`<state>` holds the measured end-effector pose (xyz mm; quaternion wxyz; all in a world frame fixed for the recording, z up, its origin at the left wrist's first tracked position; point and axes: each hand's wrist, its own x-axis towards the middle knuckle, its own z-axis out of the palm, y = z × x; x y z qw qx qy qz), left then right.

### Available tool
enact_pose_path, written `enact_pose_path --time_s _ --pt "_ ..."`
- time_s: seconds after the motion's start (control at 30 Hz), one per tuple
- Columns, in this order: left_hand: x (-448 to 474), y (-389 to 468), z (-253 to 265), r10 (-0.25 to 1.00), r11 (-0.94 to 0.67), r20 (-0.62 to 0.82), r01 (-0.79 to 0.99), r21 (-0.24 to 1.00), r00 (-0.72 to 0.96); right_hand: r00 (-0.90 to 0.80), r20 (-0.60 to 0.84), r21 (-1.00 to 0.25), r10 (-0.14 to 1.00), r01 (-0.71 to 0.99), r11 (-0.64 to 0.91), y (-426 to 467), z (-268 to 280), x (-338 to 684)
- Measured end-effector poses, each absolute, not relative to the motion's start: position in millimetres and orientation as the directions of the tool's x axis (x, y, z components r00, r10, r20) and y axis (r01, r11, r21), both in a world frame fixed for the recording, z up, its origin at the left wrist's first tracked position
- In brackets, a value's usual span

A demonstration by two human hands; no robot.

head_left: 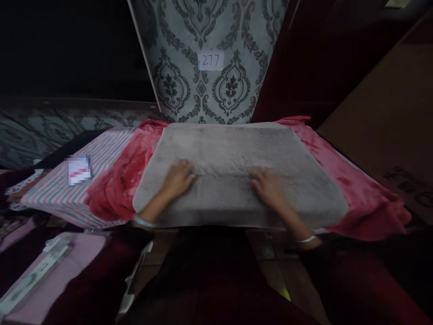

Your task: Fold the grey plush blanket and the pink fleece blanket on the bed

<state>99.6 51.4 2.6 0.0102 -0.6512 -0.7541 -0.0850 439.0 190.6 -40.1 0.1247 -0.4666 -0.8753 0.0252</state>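
A grey plush cloth (223, 198) lies spread out in front of me, with a shallow crease running across it between my hands. On its left part rests my left hand (179, 178), palm down, its fingers lightly bent and touching the pile. My right hand (267, 185) is on the right part of the cloth, fingers apart and blurred by motion. Neither hand shows anything lifted in it. Bracelets circle both wrists. Beneath the grey cloth, a red-pink plush blanket (118, 189) sticks out on the left and right sides.
A striped cloth (61, 194) with a small box-like item (79, 170), pixelated, extends to the left. At lower left, a power strip (37, 275) lies on a pink surface. A cardboard box (382, 122) stands right. Behind is patterned wallpaper with a paper marked 277 (211, 60).
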Motion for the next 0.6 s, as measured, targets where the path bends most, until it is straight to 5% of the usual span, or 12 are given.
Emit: enact_pose_path --time_s 0.1,0.2,0.4,0.53,0.6 --pt "178 60 -23 0.995 -0.074 0.070 0.989 0.130 0.066 -0.693 0.170 -0.175 0.700 0.678 0.714 136 -49 366" --pt "194 43 -40 0.992 -0.008 0.122 0.997 0.082 -0.003 -0.664 0.199 -0.148 0.721 0.706 0.692 129 -62 372" --pt "83 -37 -47 0.918 0.355 0.189 0.935 0.001 -0.349 -0.188 0.316 -0.144 0.930 0.959 0.243 179 -82 538" --pt "26 -75 -48 0.821 0.505 0.273 0.861 0.064 -0.502 0.086 0.313 -0.215 0.946 0.976 -0.018 187 -80 606" --pt "26 -70 -42 0.752 0.576 0.325 0.811 0.099 -0.574 0.091 0.321 -0.225 0.943 0.974 -0.017 188 -70 593"
